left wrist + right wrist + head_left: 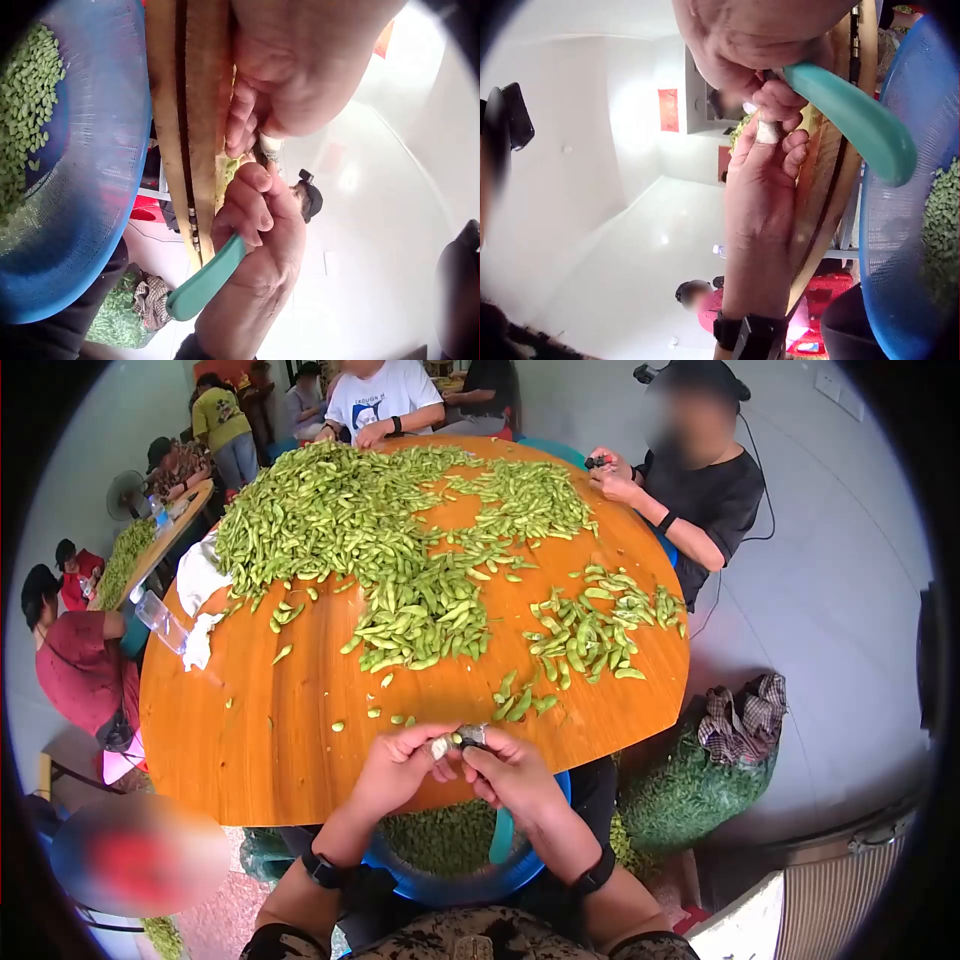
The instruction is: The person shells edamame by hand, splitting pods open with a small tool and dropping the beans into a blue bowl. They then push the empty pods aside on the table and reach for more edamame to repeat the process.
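Observation:
Both hands meet above the near table edge in the head view. My left hand (393, 768), a white wrap on its thumb, pinches a small green pod (457, 739) that is mostly hidden by the fingers. My right hand (517, 772) touches the left fingertips and grips a tool with a teal handle (502, 836); the handle (208, 283) sticks out below the curled fingers in the left wrist view. The tool's working end is hidden. Beneath the hands, a blue basket (877, 247) holds shelled green beans (941, 225).
A large heap of pods (320, 510) covers the far left of the wooden table (240, 760), with smaller piles at the right (590, 630). A plastic bottle (160, 622) lies at the left edge. People sit around; a full green net sack (690, 790) stands at the right.

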Available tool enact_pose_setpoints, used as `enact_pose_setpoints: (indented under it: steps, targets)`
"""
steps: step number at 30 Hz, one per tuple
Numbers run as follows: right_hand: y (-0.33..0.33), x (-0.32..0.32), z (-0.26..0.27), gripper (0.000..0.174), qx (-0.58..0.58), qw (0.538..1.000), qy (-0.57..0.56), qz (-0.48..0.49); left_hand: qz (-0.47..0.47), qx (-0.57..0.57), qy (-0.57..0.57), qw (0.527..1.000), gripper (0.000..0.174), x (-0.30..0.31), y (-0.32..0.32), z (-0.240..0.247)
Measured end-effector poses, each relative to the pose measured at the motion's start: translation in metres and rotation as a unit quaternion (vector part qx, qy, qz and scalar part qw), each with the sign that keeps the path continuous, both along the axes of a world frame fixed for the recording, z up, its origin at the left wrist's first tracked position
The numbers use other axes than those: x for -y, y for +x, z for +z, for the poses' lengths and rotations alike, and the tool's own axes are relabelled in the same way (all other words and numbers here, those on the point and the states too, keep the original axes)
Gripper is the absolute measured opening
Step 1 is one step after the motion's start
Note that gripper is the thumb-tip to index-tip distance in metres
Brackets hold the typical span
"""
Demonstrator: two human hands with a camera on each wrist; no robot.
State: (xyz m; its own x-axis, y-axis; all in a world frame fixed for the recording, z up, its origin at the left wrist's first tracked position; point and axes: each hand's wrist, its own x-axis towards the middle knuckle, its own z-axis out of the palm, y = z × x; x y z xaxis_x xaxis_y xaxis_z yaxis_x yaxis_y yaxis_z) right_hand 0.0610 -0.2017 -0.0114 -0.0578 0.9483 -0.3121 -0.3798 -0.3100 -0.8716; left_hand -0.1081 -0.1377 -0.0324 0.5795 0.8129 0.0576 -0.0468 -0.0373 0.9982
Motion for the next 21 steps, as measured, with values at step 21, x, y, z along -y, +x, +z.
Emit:
enact_pose_setpoints:
  steps: [21]
  targets:
    - [-0.01, 0.009, -0.002, 0.009, 0.379, 0.888, 0.25, -0.078, 0.053, 0.104, -0.192, 0.974, 0.012, 0.013, 0.003, 0.01]
